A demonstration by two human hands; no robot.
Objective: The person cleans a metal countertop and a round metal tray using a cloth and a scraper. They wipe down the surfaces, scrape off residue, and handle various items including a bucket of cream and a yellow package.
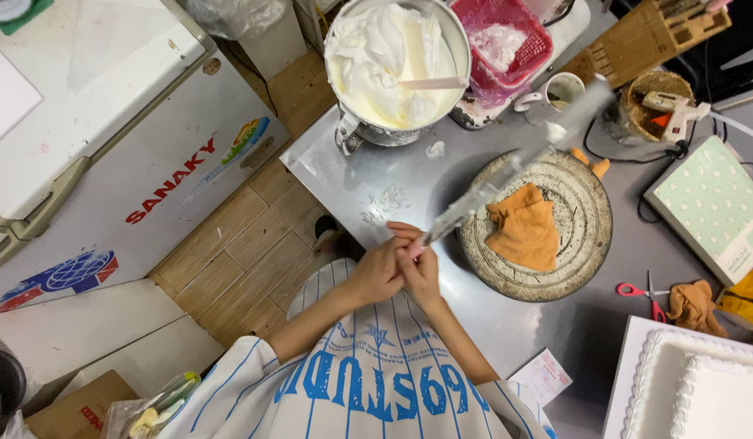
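both hands, left hand [378, 272] and right hand [421, 272], pinch a long spatula [506, 167] beside the white paper slip [542, 376].

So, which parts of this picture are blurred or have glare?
Head view: the long spatula is smeared by motion blur; both hands, left hand and right hand, look fairly sharp; soft glare lies on the steel table; the whipped cream is nearly overexposed.
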